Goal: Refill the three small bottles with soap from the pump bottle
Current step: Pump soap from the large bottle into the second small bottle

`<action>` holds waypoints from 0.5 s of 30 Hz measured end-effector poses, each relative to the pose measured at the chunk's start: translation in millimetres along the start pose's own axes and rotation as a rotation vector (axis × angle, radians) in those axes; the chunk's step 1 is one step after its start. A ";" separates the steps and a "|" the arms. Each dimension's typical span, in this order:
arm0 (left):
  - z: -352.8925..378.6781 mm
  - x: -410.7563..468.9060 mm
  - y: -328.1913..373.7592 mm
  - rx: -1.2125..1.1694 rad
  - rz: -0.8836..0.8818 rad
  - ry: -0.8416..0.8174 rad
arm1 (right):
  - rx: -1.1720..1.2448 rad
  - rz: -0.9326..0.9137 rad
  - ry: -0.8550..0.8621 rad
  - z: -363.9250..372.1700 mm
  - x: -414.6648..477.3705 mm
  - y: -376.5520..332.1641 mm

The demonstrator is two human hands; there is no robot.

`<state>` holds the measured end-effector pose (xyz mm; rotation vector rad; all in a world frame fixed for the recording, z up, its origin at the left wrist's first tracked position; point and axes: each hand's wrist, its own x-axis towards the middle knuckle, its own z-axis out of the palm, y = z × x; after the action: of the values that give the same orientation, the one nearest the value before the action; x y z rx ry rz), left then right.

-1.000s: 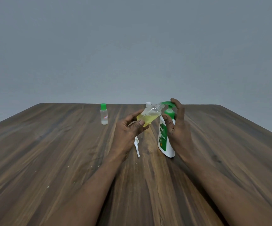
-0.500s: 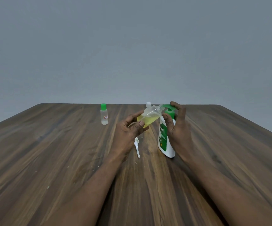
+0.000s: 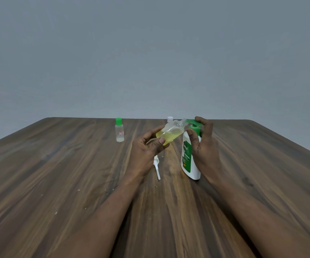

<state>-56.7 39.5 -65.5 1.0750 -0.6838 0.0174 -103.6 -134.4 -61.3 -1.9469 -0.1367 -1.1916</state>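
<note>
My left hand [image 3: 148, 148] grips a small clear bottle [image 3: 172, 133], tilted, part full of yellow soap, its open neck against the green pump spout. My right hand [image 3: 204, 144] holds the white pump bottle [image 3: 188, 161] with green label; fingers lie over the green pump head [image 3: 194, 123], thumb on the bottle's neck. A second small bottle [image 3: 119, 130] with a green cap stands upright at the far left. Behind the tilted bottle a white-capped top [image 3: 170, 119] of another small bottle shows; its body is hidden.
A white pump or sprayer piece with a thin tube [image 3: 157, 167] lies on the wooden table [image 3: 57, 174] just below my left hand. A grey wall rises behind the table's far edge. Small crumbs speckle the tabletop at the left.
The pump head dipped lower half a second ago and now sits higher again under my right fingers. The tilted bottle stays at the spout.
</note>
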 end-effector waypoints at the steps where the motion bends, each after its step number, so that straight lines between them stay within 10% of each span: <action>1: -0.2 0.0 0.0 -0.002 -0.001 0.001 | 0.000 0.005 -0.003 0.1 0.1 -0.6; 15: 1.3 0.8 -0.1 -0.023 -0.002 0.003 | 0.002 -0.006 -0.016 -1.5 -1.4 -3.9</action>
<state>-56.7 38.1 -64.7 1.0531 -0.6784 0.0089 -107.3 -132.5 -59.8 -1.9559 -0.1521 -1.1788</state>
